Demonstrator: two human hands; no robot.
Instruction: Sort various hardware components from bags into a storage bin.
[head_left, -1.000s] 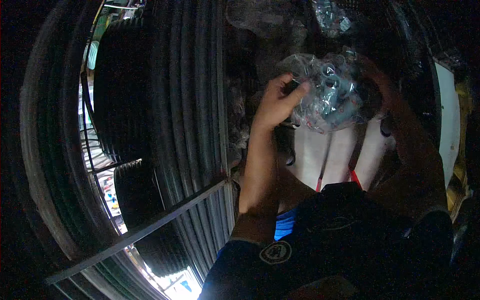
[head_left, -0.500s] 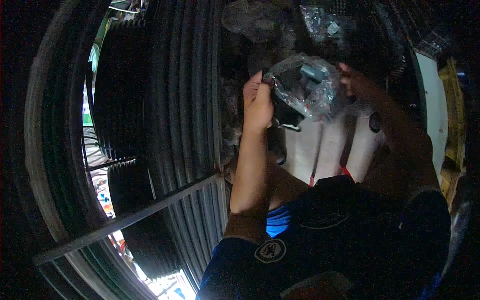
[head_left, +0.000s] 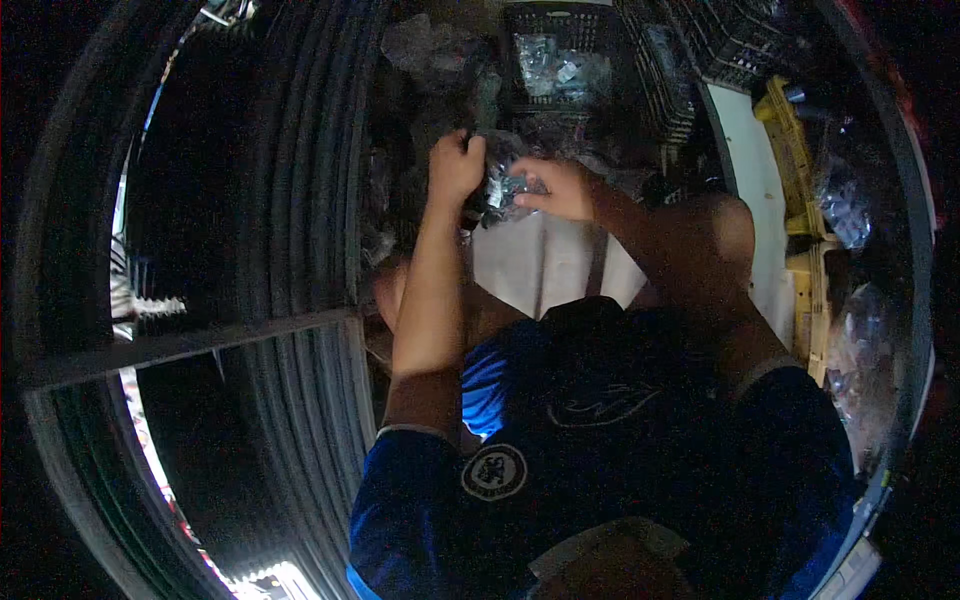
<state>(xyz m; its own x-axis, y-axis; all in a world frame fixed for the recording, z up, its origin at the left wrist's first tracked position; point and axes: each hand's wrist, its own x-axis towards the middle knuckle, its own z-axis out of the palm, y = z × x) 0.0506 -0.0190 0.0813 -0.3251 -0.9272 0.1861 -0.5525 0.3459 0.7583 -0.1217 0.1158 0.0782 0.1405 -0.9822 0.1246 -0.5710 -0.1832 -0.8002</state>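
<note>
On the near side of the crate (head_left: 570, 28), the bag (head_left: 498, 180) is pinched by the left hand (head_left: 456, 172). At the bag, the right hand's (head_left: 562, 190) fingers are parted; whether anything is gripped cannot be told.

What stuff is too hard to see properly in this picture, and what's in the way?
All in the head view:
What the clear plastic bag contains: shine, blur and wrinkled plastic hide it.
How the left hand grips: the back of the hand hides most of its fingers.
What the packets in the black crate are: too small and dim.
Where the black tubing ends: the upper edge cuts it off.
</note>
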